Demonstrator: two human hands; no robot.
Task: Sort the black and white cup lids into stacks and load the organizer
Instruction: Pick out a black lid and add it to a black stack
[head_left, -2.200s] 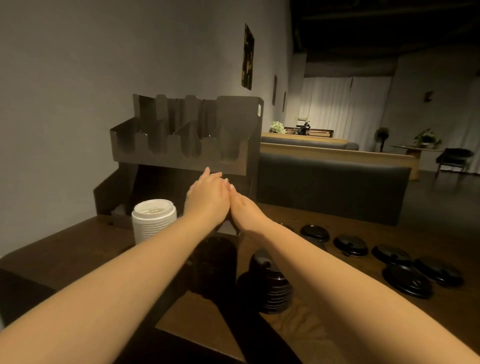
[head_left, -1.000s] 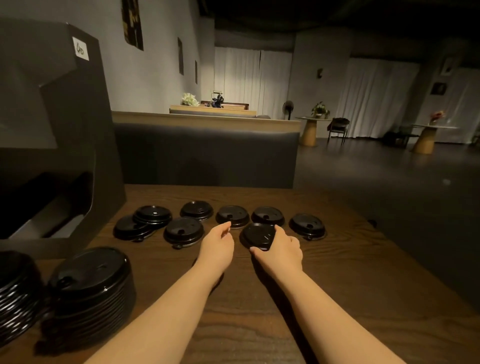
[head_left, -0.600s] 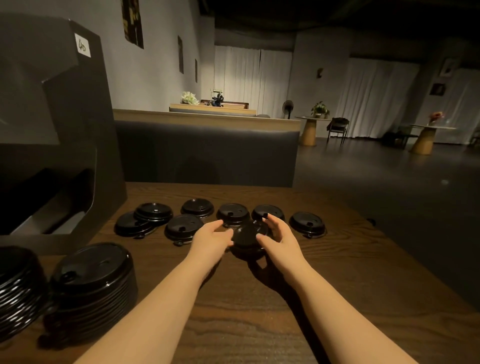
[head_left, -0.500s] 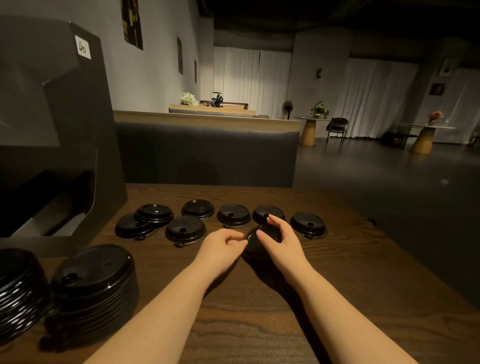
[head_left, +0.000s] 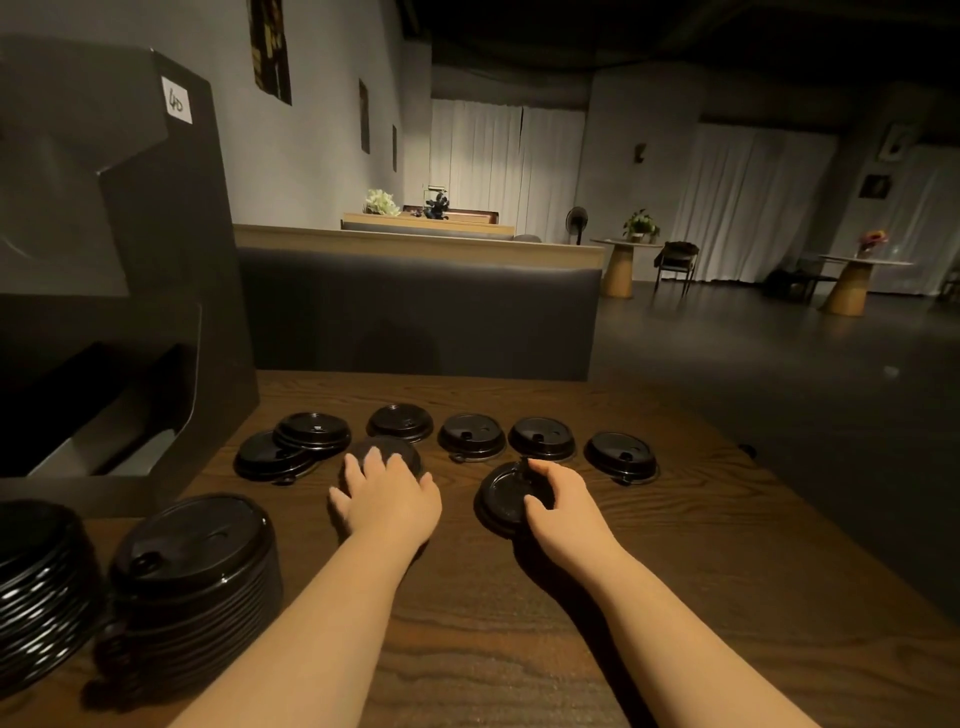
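Note:
Several loose black cup lids lie in a row on the wooden table (head_left: 675, 571), among them one far lid (head_left: 471, 436) and one at the right end (head_left: 621, 452). My left hand (head_left: 387, 499) lies over a black lid (head_left: 400, 453), with the fingertips resting on its top. My right hand (head_left: 558, 501) pinches another black lid (head_left: 501, 499) between thumb and fingers and holds it tilted just above the table. Two stacks of black lids, a near one (head_left: 192, 571) and a left one (head_left: 36, 582), stand at the lower left. No white lids are in view.
The dark organizer (head_left: 156, 270) stands at the left, its lower opening facing right. Two overlapping lids (head_left: 311, 434) lie beside it. A padded bench back (head_left: 415, 312) runs behind the table. The table's right edge drops to the floor.
My head turned right from the organizer to the loose lids. My right hand took up one lid. My left hand moved left from it onto another lid.

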